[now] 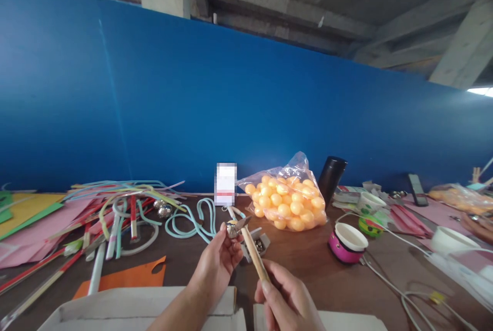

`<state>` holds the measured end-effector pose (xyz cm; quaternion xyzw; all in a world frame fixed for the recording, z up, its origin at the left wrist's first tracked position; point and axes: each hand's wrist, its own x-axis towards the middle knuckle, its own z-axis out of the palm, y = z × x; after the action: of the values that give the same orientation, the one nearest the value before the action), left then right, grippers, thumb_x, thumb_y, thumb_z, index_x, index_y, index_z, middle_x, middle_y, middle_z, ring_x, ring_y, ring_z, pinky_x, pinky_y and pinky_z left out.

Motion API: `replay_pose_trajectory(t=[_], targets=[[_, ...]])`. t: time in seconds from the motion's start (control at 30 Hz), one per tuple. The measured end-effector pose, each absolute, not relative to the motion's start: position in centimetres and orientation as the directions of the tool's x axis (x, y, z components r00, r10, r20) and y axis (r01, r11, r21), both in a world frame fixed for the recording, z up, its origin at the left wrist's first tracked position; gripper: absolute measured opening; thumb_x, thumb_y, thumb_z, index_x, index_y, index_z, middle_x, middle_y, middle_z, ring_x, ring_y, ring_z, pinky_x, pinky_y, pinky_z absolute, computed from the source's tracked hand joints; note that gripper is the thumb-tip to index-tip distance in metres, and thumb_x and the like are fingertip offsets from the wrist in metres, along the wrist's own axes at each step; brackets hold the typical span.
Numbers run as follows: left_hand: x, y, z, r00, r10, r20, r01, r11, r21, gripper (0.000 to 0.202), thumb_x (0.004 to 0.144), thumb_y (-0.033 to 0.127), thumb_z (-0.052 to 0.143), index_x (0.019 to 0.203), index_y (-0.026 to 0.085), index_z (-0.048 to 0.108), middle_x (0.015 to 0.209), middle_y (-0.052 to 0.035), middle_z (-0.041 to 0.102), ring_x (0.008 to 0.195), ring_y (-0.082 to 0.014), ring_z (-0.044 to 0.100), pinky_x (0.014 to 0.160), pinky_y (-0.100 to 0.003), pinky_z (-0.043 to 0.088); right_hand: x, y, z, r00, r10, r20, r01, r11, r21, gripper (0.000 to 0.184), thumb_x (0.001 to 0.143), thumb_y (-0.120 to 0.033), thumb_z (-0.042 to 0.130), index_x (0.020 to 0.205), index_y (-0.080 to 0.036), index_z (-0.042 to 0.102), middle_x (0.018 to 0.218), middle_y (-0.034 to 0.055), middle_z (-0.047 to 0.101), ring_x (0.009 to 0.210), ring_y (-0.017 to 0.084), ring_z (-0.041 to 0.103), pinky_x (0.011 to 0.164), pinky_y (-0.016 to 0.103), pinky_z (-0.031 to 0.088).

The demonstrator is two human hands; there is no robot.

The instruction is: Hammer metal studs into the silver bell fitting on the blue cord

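Your left fingers [221, 233] pinch one shiny, round metal ball [231, 230]; your right fingers [283, 272] clasp one wooden-handled tool [254, 255], its dark metal tip [242, 223] just beside the ball. Beyond them sit one small open box [265, 249] and one clear plastic bag [299, 163] of orange balls [284, 211].

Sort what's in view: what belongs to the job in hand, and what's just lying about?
Likely in use:
silver ball, in the left hand
wooden-handled tool, in the right hand

Likely lying about:
bag of orange balls
black cylinder
pink bowl
orange sheet
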<state>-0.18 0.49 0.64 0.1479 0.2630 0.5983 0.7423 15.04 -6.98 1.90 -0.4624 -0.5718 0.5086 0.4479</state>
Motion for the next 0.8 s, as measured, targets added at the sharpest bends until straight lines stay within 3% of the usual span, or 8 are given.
replay_pose_trajectory(t=[0.17, 0.8], targets=[[-0.26, 0.48, 0.45, 0.15, 0.966, -0.21, -0.803, 0.243, 0.544, 0.022, 0.083, 0.033, 0.059, 0.081, 0.011, 0.061, 0.073, -0.0073, 0.065, 0.056, -0.0098, 0.059, 0.054, -0.022, 0.053, 15.06, -6.97, 1.77, -0.161, 0.985, 0.055, 0.036, 0.061, -0.997, 0.056, 0.082, -0.057, 0.051, 0.119, -0.015, 0.051, 0.071, 0.001, 0.055, 0.037, 0.004, 0.041, 0.031, 0.015, 0.032], [-0.23, 0.22, 0.48, 0.13, 0.978, -0.165, -0.78, 0.204, 0.591, 0.02, 0.08, 0.032, 0.062, 0.084, 0.012, 0.062, 0.07, -0.0047, 0.064, 0.057, -0.0104, 0.059, 0.053, -0.022, 0.051, 14.76, -7.31, 1.96, -0.165, 0.984, 0.062, 0.065, 0.074, -0.995, 0.055, 0.082, -0.057, 0.051, 0.118, -0.015, 0.052, 0.073, 0.0017, 0.056, 0.038, 0.004, 0.044, 0.031, 0.014, 0.034]])
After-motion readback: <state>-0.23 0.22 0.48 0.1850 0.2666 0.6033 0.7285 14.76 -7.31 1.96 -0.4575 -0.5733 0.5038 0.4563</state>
